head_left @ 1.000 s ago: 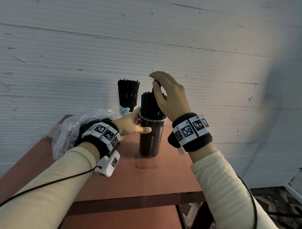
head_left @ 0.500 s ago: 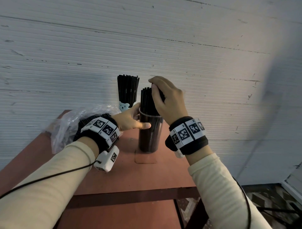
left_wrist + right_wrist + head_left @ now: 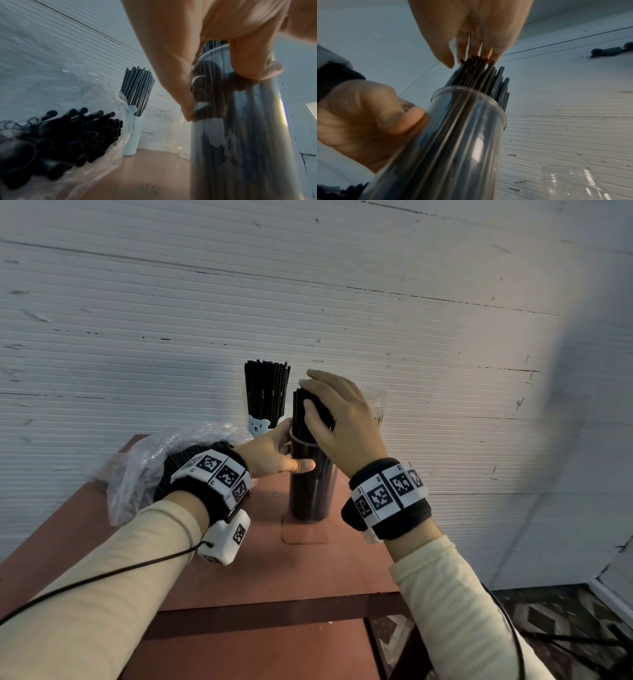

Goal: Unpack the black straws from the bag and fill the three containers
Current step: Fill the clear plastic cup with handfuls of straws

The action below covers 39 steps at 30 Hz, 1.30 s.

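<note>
On the red-brown tabletop [image 3: 239, 570] stands a clear round jar [image 3: 310, 491] full of black straws [image 3: 303, 412]. The left hand [image 3: 270, 451] curls around the jar near its rim. The right hand [image 3: 342, 419] has come down lower than a second ago, its fingers pressed on the straw tops. More straws lie in the crinkly plastic bag [image 3: 56, 136], and some stand in the blue bear cup [image 3: 258, 424]

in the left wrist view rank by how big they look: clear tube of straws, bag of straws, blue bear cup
1. clear tube and plastic bag: both fill much of the frame, too close to rank; both sit near the camera.
2. blue bear cup: clearly smallest, standing farther back by the wall.
</note>
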Each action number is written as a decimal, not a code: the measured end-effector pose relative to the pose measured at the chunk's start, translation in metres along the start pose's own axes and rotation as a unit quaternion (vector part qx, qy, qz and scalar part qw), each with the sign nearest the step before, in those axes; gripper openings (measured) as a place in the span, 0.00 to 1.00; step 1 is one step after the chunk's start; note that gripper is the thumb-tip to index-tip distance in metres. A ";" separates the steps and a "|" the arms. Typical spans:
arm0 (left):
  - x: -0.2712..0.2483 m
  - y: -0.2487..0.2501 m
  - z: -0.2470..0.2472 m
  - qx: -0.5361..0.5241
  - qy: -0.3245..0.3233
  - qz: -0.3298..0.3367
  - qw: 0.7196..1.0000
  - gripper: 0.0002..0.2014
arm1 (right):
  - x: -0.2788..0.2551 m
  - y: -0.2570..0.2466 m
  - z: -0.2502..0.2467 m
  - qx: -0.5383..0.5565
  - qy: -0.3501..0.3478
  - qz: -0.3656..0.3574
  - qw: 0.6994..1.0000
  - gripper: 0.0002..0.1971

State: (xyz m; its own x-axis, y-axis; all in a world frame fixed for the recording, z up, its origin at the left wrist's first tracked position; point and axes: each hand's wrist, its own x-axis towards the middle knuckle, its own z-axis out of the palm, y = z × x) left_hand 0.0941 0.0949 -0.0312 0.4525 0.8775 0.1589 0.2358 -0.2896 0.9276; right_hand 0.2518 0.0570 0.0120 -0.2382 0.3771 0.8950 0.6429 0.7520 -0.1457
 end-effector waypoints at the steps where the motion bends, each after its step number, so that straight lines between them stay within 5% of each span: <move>1: 0.000 -0.001 0.001 -0.001 0.000 -0.001 1.000 0.35 | -0.001 -0.001 -0.002 -0.006 -0.005 -0.005 1.000 0.17; 4: 0.000 0.001 0.002 0.000 0.001 0.000 1.000 0.36 | -0.002 -0.004 -0.004 -0.031 0.012 -0.022 0.999 0.20; 9: -0.001 0.002 0.002 -0.003 0.003 0.003 1.000 0.38 | 0.002 -0.003 -0.002 -0.071 0.047 -0.030 0.996 0.12; 27: -0.004 0.006 0.005 -0.007 0.000 0.001 1.000 0.39 | 0.000 0.012 -0.009 -0.041 0.044 0.026 0.998 0.08; 33: -0.005 0.002 0.006 -0.038 -0.004 0.008 0.999 0.40 | -0.004 0.013 -0.023 0.019 -0.038 0.044 0.998 0.28; 36: -0.007 0.002 0.008 -0.058 0.000 0.013 0.998 0.44 | -0.010 0.021 -0.029 0.071 -0.060 0.131 0.987 0.41; 39: -0.008 0.000 0.009 -0.094 0.012 0.011 0.995 0.48 | -0.018 0.038 -0.028 0.137 -0.125 0.271 0.944 0.54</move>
State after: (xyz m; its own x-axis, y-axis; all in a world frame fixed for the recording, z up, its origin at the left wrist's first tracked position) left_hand 0.0981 0.0842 -0.0353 0.4343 0.8812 0.1864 0.0589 -0.2343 0.9704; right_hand 0.3013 0.0632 0.0020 -0.1146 0.8371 0.5350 0.5149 0.5106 -0.6886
